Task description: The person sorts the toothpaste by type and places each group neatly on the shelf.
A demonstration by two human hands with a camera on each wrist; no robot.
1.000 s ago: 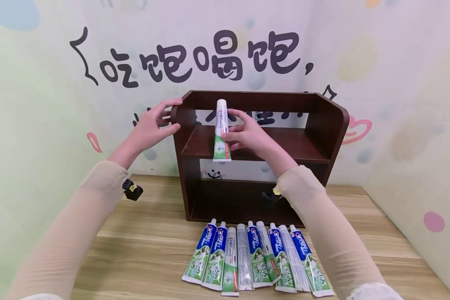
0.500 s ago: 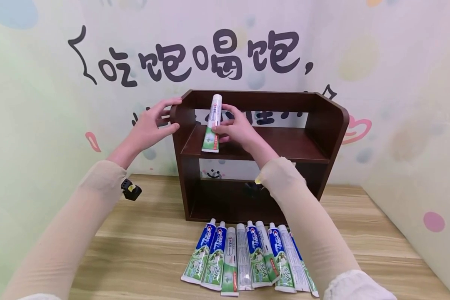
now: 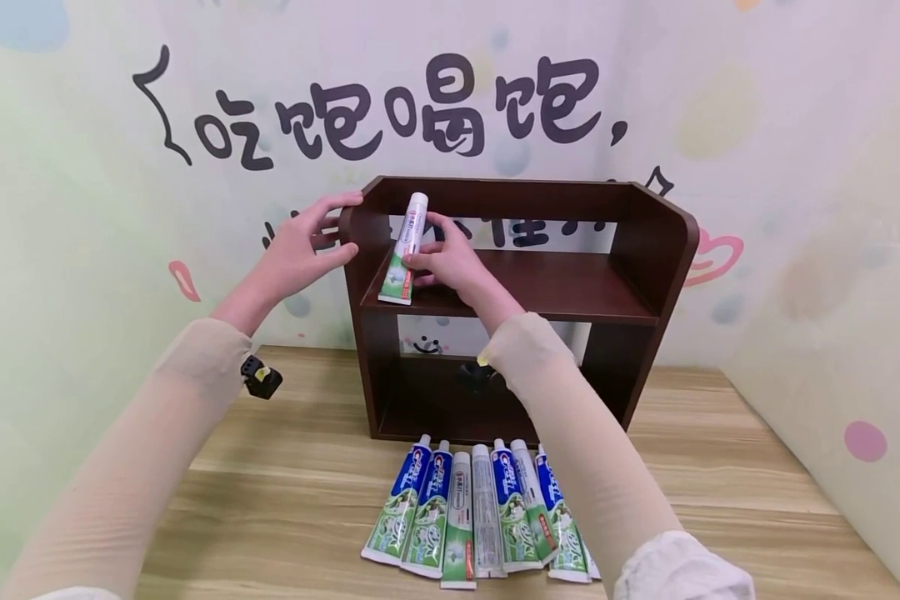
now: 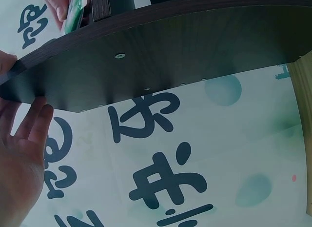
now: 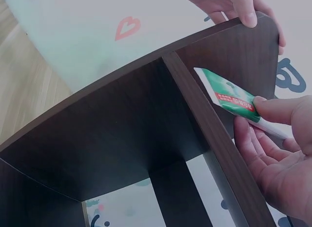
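Observation:
A dark brown two-tier shelf (image 3: 570,283) stands on the wooden table. My left hand (image 3: 296,254) holds its left side panel near the top, thumb at the front edge and fingers on the outer face in the left wrist view. My right hand (image 3: 450,262) pinches a white and green toothpaste tube (image 3: 403,250) between thumb and fingers. Cap up and leaning slightly, the tube is at the left end of the upper tier. In the right wrist view its flat green end (image 5: 219,92) is close over the front edge of the upper board (image 5: 202,110).
Several toothpaste tubes (image 3: 427,517), blue-green and white-green, lie side by side on the table (image 3: 270,500) before the shelf. My right forearm (image 3: 577,425) covers those at the right end. Behind the shelf rises a patterned wall (image 3: 682,100) with black lettering.
My right hand has moved left along the upper tier with the toothpaste tube, which now tilts a little more. The left hand has stayed on the side panel.

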